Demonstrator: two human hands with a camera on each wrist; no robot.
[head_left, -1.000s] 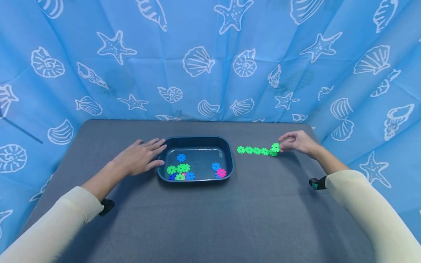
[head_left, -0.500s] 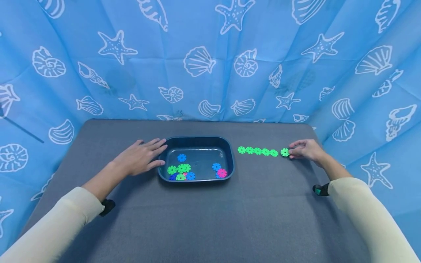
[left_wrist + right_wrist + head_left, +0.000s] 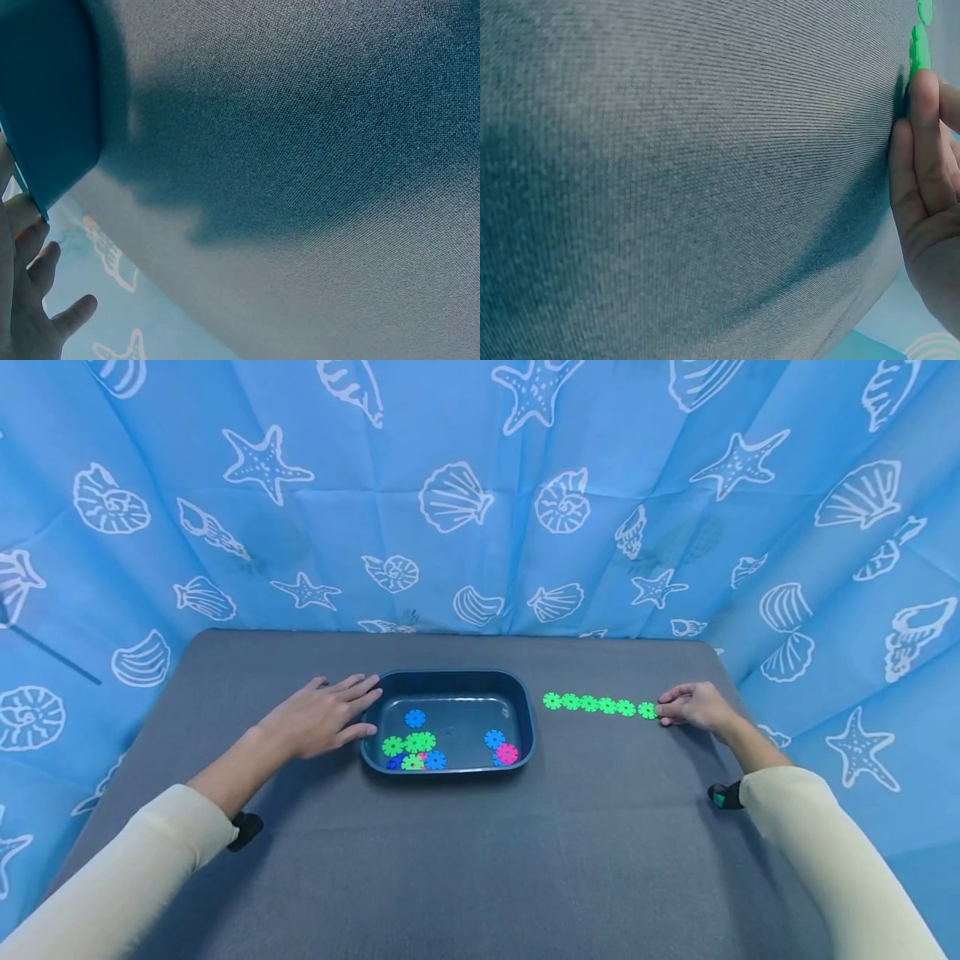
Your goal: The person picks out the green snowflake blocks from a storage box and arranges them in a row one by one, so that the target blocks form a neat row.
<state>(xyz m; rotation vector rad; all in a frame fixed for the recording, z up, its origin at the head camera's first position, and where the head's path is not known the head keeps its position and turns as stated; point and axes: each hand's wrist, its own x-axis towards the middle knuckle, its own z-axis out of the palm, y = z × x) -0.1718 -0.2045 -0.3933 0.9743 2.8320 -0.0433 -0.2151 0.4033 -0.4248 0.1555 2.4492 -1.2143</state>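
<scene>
My right hand [image 3: 693,706] pinches a green notched plastic disc [image 3: 647,711] at its right edge, low over the cloth. In the right wrist view the fingertips meet the rim of this disc [image 3: 919,56]. To its left several more green discs [image 3: 588,703] form a joined-looking row, with a narrow gap before the pinched one. My left hand [image 3: 322,718] has its fingers spread, the tips touching the left rim of a dark blue tray [image 3: 450,771]. Inside the tray lie several loose discs, among them a pink disc [image 3: 507,753] and a blue disc [image 3: 415,718].
A grey cloth [image 3: 480,860] covers the table. Behind it and at both sides hangs a blue curtain [image 3: 375,468] printed with white shells and starfish. The tray stands left of the row of green discs.
My right hand has brought its green disc from above the row's right end down and rightward, then slightly back left toward the row. The left hand stays at the tray rim.
</scene>
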